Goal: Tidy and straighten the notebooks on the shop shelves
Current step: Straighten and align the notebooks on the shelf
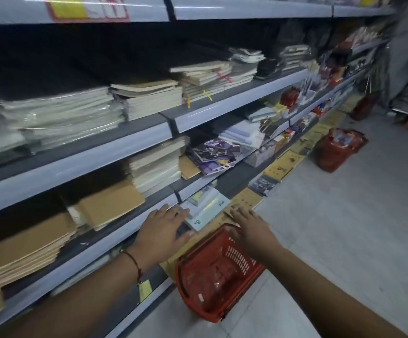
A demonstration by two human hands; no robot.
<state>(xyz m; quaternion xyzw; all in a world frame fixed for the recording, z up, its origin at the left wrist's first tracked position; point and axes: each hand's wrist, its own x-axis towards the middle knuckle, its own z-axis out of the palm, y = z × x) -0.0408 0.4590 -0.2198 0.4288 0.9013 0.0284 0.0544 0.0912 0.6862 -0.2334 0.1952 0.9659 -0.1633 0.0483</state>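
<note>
While spread flat and straight, left-hand fingers [173, 212] pressing on pale plastic-wrapped notebook pack [206, 208] at front edge of lowest shelf; nothing gripped. Left hand [163, 230] palm-down over grey front lip of shelf [115, 236], thin red cord bracelet [133, 261] on wrist. Right-hand fingers [240, 213] also extended and relaxed, tips near right edge of same pack, above brown cardboard sheets [246, 198] lying along foot of shelving; actual contact not clear. Right hand [251, 228] palm-down, holding nothing, hovering over far rim of red slotted plastic shopping basket [212, 272] standing on pale tiled floor [344, 215] just below both forearms.

Outward: tan kraft-covered notebook stacks [110, 203] on shelf level above hands, slumped and fanned toward left end. Cream-edged wrapped notebook stack [156, 164] to their right, beside loose purple-printed notebooks [212, 152] lying askew. Next shelf up: clear-wrapped white notebook bundles [56, 115] and uneven beige notebook piles [149, 96]. Second red basket [337, 150] farther down aisle, well apart. Far end of shelving blurred.
</note>
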